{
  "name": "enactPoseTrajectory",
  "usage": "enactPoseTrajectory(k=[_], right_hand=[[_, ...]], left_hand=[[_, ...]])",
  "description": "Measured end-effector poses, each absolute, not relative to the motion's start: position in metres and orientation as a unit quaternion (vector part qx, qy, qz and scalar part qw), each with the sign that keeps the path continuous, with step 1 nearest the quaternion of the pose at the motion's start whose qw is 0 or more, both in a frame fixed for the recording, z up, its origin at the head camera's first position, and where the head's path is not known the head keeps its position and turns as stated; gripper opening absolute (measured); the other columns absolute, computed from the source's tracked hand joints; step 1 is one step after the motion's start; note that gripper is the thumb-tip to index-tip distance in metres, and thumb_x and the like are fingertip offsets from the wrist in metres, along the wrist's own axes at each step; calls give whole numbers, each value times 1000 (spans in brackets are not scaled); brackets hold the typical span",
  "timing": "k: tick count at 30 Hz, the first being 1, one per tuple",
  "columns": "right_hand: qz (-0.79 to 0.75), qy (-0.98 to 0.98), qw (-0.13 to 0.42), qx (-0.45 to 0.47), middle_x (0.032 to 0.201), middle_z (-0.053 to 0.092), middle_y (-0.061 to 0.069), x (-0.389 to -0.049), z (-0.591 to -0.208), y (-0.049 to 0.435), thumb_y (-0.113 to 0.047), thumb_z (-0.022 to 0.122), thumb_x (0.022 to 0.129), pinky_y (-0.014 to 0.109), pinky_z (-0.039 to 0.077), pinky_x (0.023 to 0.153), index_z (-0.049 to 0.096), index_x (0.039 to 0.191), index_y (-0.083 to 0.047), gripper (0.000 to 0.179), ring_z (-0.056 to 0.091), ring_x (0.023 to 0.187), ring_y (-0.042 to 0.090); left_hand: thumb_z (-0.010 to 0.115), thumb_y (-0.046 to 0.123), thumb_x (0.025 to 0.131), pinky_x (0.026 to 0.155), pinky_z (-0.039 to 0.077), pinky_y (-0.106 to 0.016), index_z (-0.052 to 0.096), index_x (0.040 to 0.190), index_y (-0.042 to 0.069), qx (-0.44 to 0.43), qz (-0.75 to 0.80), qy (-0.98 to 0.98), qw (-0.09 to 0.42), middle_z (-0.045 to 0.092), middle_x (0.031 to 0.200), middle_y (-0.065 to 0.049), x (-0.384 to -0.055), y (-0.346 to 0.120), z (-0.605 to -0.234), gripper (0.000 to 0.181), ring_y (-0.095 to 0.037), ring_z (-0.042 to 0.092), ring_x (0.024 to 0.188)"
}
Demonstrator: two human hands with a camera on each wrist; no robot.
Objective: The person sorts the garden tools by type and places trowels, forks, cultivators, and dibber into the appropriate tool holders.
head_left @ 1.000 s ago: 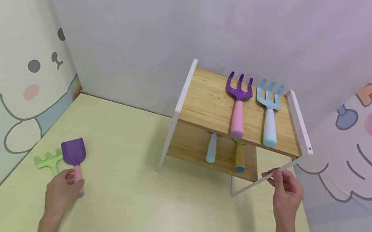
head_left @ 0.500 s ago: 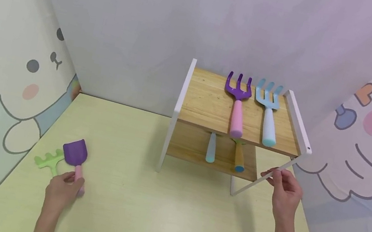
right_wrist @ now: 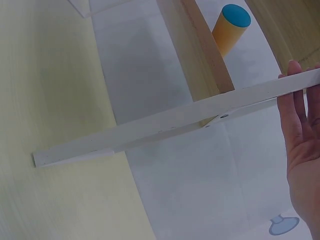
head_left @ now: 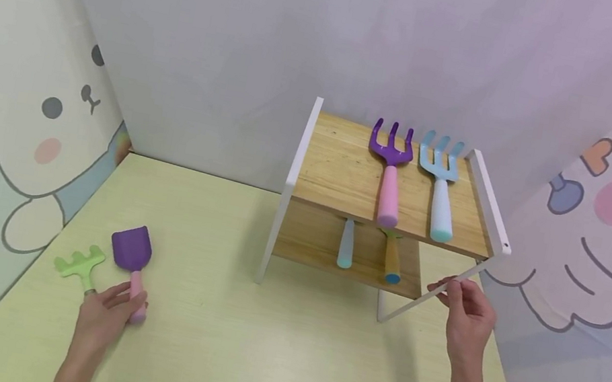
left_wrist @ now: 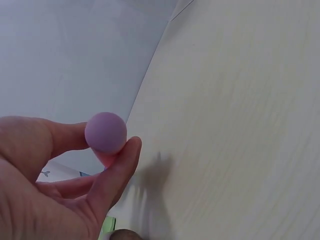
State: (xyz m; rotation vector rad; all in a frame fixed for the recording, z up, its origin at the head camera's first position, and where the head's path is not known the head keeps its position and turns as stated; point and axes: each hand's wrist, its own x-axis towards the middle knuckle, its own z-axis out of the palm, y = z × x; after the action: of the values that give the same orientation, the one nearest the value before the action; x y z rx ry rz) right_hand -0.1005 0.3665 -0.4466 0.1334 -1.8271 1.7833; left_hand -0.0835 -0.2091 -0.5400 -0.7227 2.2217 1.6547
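My left hand (head_left: pixel 101 322) pinches the pink handle of a toy shovel with a purple blade (head_left: pixel 133 248) at the table's left side. In the left wrist view, the round handle end (left_wrist: pixel 106 132) shows between thumb and fingers. Just left of the shovel lies a light green toy rake (head_left: pixel 80 267), its handle mostly hidden by that hand. At the right, my right hand (head_left: pixel 469 319) holds the white front leg (right_wrist: pixel 150 125) of a two-tier wooden shelf (head_left: pixel 335 162), fingers reaching behind it.
On the top board lie a purple fork with pink handle (head_left: pixel 389 195) and a light blue fork (head_left: pixel 441 208). The lower board bears a pale blue handle (head_left: pixel 347 246) and an orange handle (head_left: pixel 392 259). Printed cloth walls (head_left: pixel 225 54) enclose the table (head_left: pixel 228 355).
My left hand has shifted the shovel slightly right, so its blade now stands apart from the green rake. My right hand stays on the shelf leg.
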Motion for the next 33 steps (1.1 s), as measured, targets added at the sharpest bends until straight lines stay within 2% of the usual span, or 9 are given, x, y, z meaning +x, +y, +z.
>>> enactPoseTrajectory(k=[3,4,8,11,13,15,20,22,33], right_hand=[[665,-687,290,44,91,74,5,-100,-446,365,7,54,102,24,60,78,58,102,23,16,76,81,13],[666,-686,290,44,91,75,5,-100,-446,365,7,54,102,24,60,78,58,102,23,16,76,81,13],[671,-680,291,51,90,75,5,-100,-447,365,9,54,102,23,60,77,57,102,23,15,76,81,13],[671,-680,291,52,90,75,5,-100,-448,366,9,53,102,23,60,78,57,102,23,14,76,81,13],[671,-680,291,51,90,75,5,-100,-448,366,9,53,102,24,60,78,58,102,23,14,76,81,13],[670,-681,290,51,91,75,5,-100,-448,366,9,53,102,24,60,78,57,102,23,15,76,81,13],[664,-690,286,49,92,74,3,-101,-447,366,7,55,103,23,60,79,58,105,22,16,75,83,12],[660,-694,284,46,92,74,2,-101,-448,366,6,55,103,23,60,80,59,105,21,16,75,83,11],[660,-694,287,35,91,74,3,-100,-446,365,7,54,103,24,60,79,57,103,23,16,75,82,12]], left_hand=[[75,33,96,81,53,-11,20,158,-3,-264,596,749,119,58,143,-20,-82,-204,-540,90,6,68,85],[76,31,96,79,53,-10,15,158,-4,-267,605,742,110,58,144,-20,-81,-201,-540,94,6,68,84],[77,25,95,81,57,-17,12,157,-3,-273,626,725,83,59,142,-20,-78,-194,-536,94,3,70,84],[77,22,95,82,58,-19,27,156,-3,-269,639,717,73,63,137,-17,-75,-190,-533,83,2,70,84],[79,21,93,83,58,-20,30,155,-1,-267,647,711,72,65,134,-12,-74,-188,-531,82,2,70,85],[79,22,93,83,58,-19,40,154,2,-263,651,709,72,67,129,-4,-72,-186,-529,75,2,70,86],[81,23,91,83,56,-16,43,153,8,-253,664,700,72,66,110,20,-66,-182,-526,75,3,69,89],[81,21,91,83,56,-16,43,153,8,-249,674,692,67,65,103,26,-64,-180,-525,74,3,68,90],[81,17,92,79,57,-17,49,149,10,-224,670,706,38,64,103,31,-52,-166,-522,66,3,66,92]])
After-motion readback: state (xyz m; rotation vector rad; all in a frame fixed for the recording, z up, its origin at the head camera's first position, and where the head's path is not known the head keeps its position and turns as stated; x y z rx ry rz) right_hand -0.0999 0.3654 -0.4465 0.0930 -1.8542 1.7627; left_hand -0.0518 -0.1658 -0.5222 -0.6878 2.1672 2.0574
